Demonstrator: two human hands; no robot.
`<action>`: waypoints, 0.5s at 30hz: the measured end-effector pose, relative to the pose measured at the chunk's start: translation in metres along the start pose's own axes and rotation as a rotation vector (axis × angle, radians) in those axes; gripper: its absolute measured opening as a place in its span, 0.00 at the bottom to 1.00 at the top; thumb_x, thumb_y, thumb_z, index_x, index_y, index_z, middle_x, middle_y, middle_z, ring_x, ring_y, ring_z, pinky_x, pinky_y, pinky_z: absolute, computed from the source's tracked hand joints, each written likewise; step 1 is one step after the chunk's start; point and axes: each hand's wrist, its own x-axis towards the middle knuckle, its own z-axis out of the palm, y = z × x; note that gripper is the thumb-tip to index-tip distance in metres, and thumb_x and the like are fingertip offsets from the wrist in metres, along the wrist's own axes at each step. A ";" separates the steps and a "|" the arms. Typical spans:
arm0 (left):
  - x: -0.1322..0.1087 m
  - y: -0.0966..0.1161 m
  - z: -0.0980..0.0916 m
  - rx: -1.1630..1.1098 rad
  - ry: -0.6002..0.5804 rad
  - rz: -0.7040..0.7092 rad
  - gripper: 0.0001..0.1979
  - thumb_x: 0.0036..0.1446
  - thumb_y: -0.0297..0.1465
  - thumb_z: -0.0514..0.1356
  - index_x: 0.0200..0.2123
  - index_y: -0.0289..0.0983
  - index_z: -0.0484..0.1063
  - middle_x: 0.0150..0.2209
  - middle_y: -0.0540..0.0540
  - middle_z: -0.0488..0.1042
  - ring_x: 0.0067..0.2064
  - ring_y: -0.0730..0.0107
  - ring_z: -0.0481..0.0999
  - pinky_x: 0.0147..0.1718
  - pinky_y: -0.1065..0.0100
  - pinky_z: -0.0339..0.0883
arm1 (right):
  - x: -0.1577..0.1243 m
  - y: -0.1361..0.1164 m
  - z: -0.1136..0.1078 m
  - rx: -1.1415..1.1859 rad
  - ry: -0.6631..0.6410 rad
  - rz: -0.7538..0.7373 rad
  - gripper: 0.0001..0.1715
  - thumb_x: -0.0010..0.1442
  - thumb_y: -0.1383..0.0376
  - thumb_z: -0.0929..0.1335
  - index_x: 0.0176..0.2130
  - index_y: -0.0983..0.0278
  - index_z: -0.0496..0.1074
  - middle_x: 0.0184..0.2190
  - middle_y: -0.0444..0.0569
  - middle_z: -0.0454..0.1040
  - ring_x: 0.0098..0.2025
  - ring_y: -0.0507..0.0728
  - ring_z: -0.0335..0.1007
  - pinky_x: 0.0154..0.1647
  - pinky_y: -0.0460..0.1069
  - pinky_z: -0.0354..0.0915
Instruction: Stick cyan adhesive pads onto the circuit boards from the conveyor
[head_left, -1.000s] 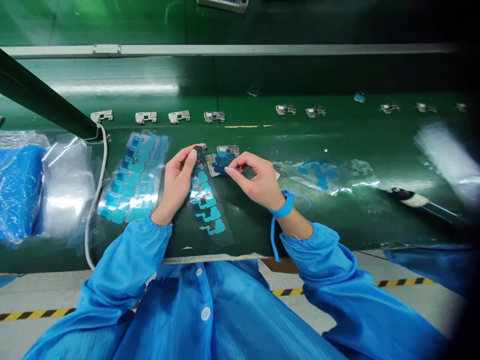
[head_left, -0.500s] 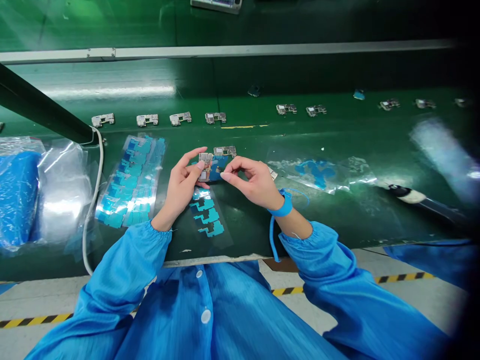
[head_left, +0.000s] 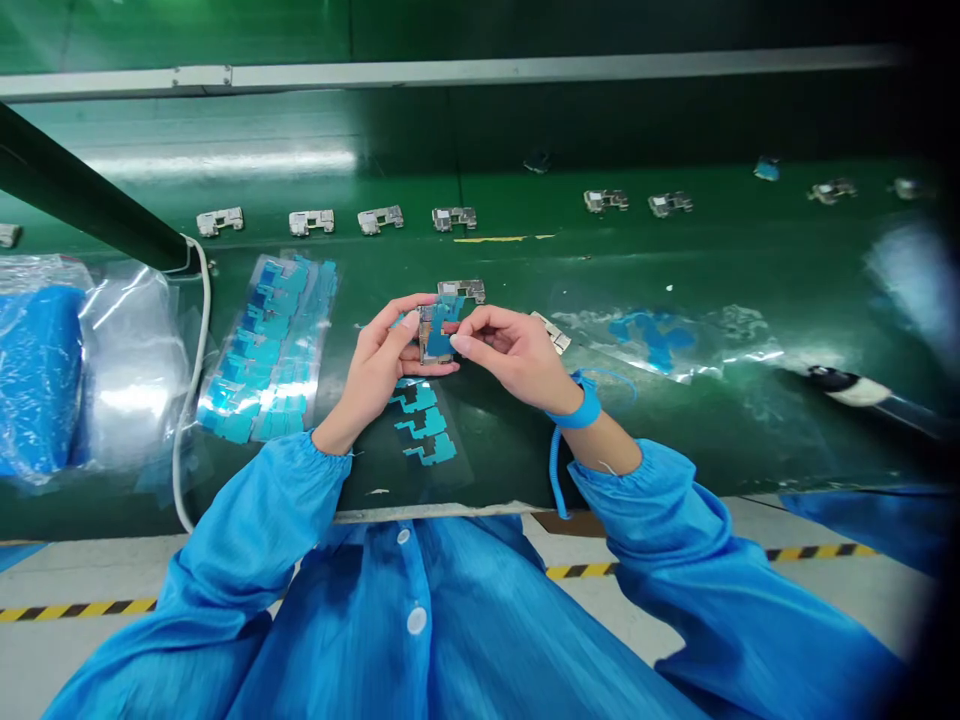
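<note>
My left hand (head_left: pixel 375 362) is closed around the edges of a small circuit board (head_left: pixel 425 338), thumb on its left side and fingers behind and below. A cut blue adhesive film (head_left: pixel 439 328) lies over much of the board's face. My right hand (head_left: pixel 516 358) pinches the film's right edge between thumb and index finger; whether it is fully stuck down I cannot tell. Just above sits a second circuit board (head_left: pixel 466 291), and another board (head_left: pixel 556 334) is partly hidden behind my right hand. Below my left hand lies a clear sheet with blue cut-out films (head_left: pixel 427 428).
Larger sheets of blue films (head_left: pixel 262 350) lie to the left, beside a white cable (head_left: pixel 196 400) and a plastic-wrapped blue bundle (head_left: pixel 37 380). Several circuit boards (head_left: pixel 381 220) line the back of the green bench. At right are a crumpled clear film (head_left: pixel 652 340) and a black-and-white tool (head_left: pixel 847 385).
The blue film has come left over the circuit board and covers more of it. My left fingers now reach further under the board. The whole view has shifted slightly.
</note>
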 end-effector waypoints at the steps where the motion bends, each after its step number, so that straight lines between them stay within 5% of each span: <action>1: 0.000 0.001 0.000 -0.008 -0.006 0.001 0.24 0.74 0.49 0.66 0.64 0.43 0.75 0.48 0.48 0.88 0.44 0.62 0.93 0.45 0.58 0.93 | 0.000 0.000 0.000 -0.009 -0.003 0.001 0.21 0.65 0.46 0.81 0.36 0.58 0.79 0.37 0.48 0.83 0.57 0.65 0.85 0.52 0.55 0.76; 15: 0.001 0.000 0.001 0.060 -0.033 0.041 0.25 0.76 0.52 0.61 0.65 0.43 0.73 0.51 0.46 0.89 0.46 0.59 0.93 0.45 0.59 0.91 | -0.001 0.007 0.001 -0.093 -0.014 -0.034 0.22 0.63 0.45 0.81 0.35 0.58 0.79 0.35 0.47 0.82 0.55 0.65 0.85 0.54 0.56 0.78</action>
